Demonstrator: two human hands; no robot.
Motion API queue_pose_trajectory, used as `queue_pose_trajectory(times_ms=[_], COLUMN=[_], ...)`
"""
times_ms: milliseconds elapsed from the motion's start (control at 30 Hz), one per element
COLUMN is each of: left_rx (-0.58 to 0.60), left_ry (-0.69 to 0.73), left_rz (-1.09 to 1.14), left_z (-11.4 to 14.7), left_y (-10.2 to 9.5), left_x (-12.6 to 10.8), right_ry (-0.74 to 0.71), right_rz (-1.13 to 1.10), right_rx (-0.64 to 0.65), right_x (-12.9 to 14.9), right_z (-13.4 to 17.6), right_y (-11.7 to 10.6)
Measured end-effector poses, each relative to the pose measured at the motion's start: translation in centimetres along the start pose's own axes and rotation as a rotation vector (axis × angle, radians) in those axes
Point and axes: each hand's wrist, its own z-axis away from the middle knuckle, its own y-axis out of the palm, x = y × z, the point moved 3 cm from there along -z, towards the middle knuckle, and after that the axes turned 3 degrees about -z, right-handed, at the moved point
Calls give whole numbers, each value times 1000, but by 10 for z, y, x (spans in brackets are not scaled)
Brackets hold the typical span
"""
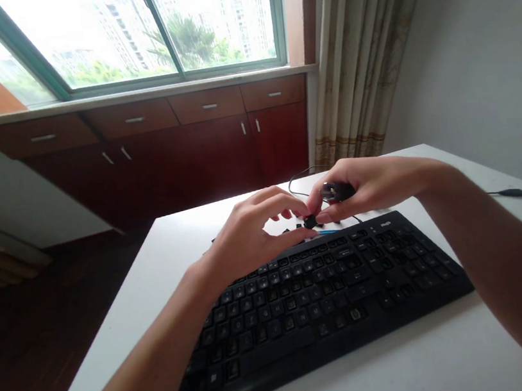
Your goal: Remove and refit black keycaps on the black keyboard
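Observation:
A black keyboard [298,320] lies across the table, with several keys bare of their caps. Just beyond its back edge, my left hand [250,226] pinches a small black keycap [310,221] between thumb and forefinger. My right hand [361,188] meets it there, thumb and finger also on the keycap. Tucked in the right hand is a dark object [337,191] with shiny metal-looking parts; its kind is unclear. More small black keycaps [289,231] lie behind the keyboard, partly covered by my left hand. A thin blue strip [328,231] shows below the fingertips.
The white table [130,304] carries the keyboard. A thin dark cable [294,179] curves behind my hands, and a cable end [510,193] lies at the right. Past the table stand red-brown cabinets [187,157] under a window, with a curtain [348,54] beside them.

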Motion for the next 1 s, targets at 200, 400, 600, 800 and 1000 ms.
queue_pose_trajectory(times_ms=[200,400,600,800,1000], left_rx=[-10,-15,-54,-90,-83], left_ry=[69,67,28,14,-52], left_rz=[24,26,47,32,59], left_z=[1,1,1,1,1], left_y=[0,0,-1,-2,-4], left_x=[1,1,1,1,2], right_ry=[10,10,15,14,11], right_rz=[-21,-56,-54,-45,-53], right_rx=[23,23,-17,-1,-17], right_x=[0,1,3,3,2], right_z=[-1,-2,-2,-3,-2], right_y=[1,1,2,3,1])
